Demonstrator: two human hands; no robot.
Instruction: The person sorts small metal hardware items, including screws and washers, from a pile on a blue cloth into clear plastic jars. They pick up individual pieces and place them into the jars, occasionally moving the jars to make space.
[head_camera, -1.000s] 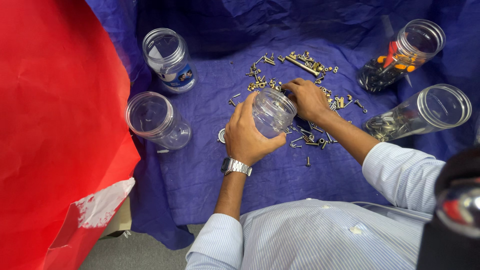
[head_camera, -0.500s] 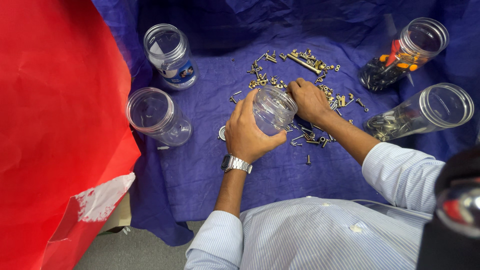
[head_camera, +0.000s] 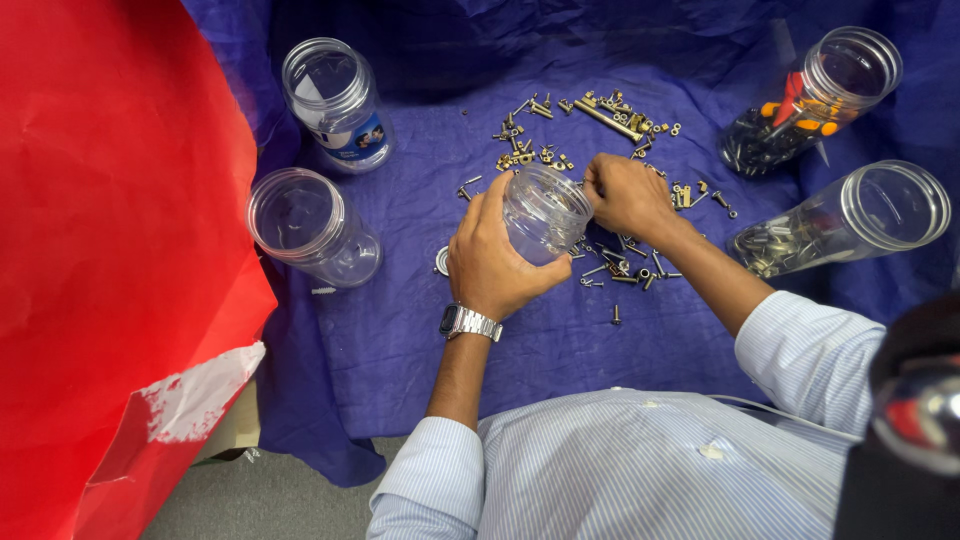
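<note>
Left hand (head_camera: 492, 262) grips clear jar (head_camera: 545, 212), tilted, mouth facing right hand (head_camera: 625, 195). Right hand touches jar's rim, fingers pinched; cannot tell what they hold. Jar mid blue cloth (head_camera: 400, 330), loose screws (head_camera: 620, 265) scattered just behind and right of jar.

Your blue cloth (head_camera: 380, 340) carries scattered screws (head_camera: 600, 150) at 12 o'clock, 4 jars around: 2 at 10 (head_camera: 310, 225), 2 at 2 (head_camera: 850, 215).
</note>
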